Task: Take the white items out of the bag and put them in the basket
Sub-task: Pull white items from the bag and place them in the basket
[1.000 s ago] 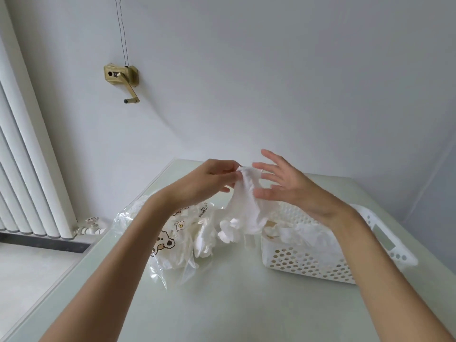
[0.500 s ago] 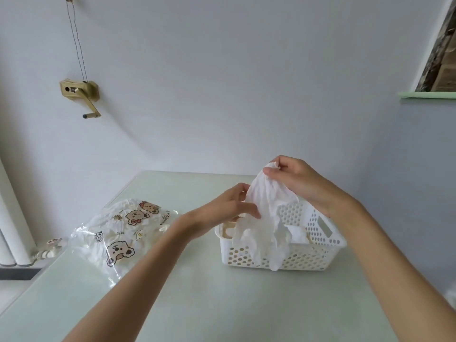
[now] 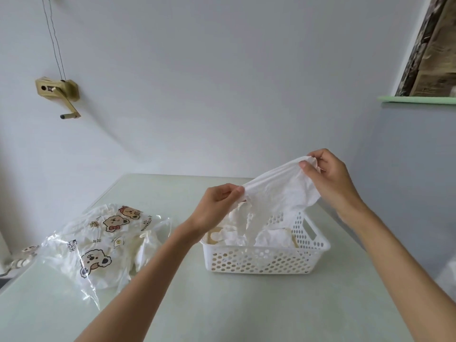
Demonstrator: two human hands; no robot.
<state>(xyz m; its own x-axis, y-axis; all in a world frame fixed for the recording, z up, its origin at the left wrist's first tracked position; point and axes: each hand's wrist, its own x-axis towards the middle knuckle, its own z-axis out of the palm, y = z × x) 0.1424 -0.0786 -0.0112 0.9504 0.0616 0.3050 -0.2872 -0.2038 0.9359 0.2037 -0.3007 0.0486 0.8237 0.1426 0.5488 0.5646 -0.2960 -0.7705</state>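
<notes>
Two hands shared one white item over the basket. Farthest left, at about nine o'clock from the basket and well apart from it, the clear bag (image 3: 103, 245) printed with cartoon bears lay slumped on the pale table (image 3: 246, 304), more white items showing through the film. Next came the left hand (image 3: 217, 206), fingers curled and pinching the lower corner of the white item (image 3: 276, 193). That item, a thin crumpled sheet, stretched up toward two o'clock to the right hand (image 3: 325, 174), which pinched its upper corner between thumb and fingers. Its ragged lower edge hung into the white perforated basket (image 3: 259, 262), where other white pieces already lay.

By its look the item was very light, limp and probably easy to tear, so it would sag and cling rather than hold shape. Taking it at the bunched corners, as here, seemed safest; lowering both ends together should let it fold into the basket without snagging on the rim.
</notes>
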